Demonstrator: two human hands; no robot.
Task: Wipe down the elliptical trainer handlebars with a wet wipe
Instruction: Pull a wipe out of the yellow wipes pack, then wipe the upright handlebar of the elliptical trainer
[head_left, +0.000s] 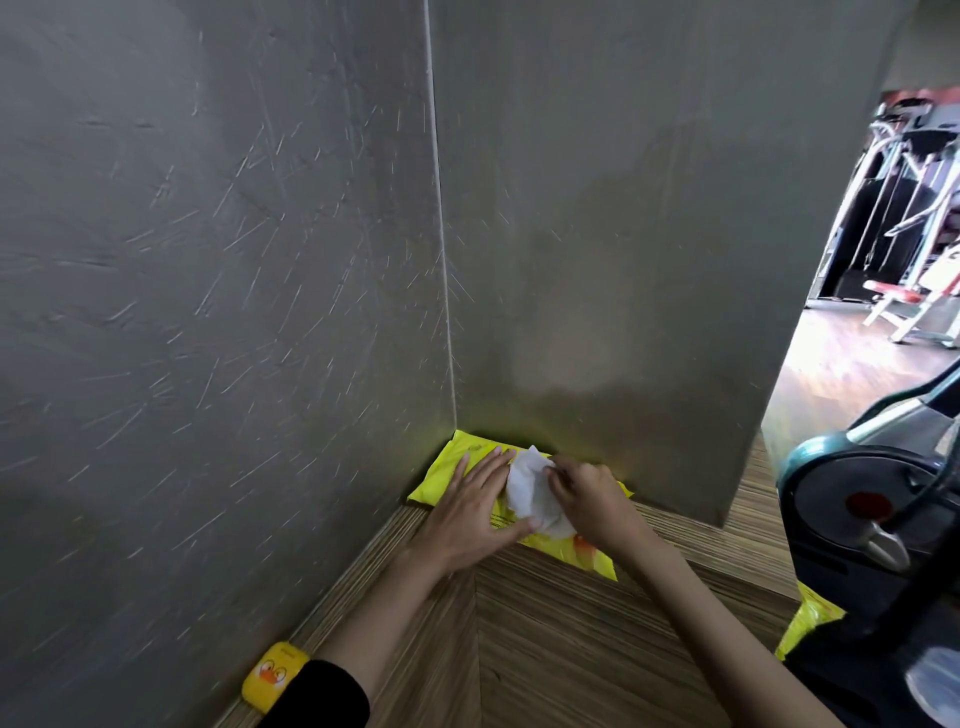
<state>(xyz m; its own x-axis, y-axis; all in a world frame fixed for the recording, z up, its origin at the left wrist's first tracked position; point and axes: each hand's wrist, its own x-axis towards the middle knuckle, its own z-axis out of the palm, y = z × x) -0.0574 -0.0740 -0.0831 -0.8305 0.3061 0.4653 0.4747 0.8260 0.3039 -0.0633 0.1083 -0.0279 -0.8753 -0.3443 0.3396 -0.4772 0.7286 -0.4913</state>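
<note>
My left hand (470, 506) lies flat, fingers straight, on the yellow wipe pack (441, 475), which sits on the wooden floor (545, 623) in the corner of grey walls. My right hand (589, 493) pinches the white wet wipe (527, 491) with curled fingers, over the pack. A dark exercise machine (857, 509) stands near, at my right.

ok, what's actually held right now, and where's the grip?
Right hand pinches the white wet wipe at its upper edge; left hand only presses flat on the yellow pack.
</note>
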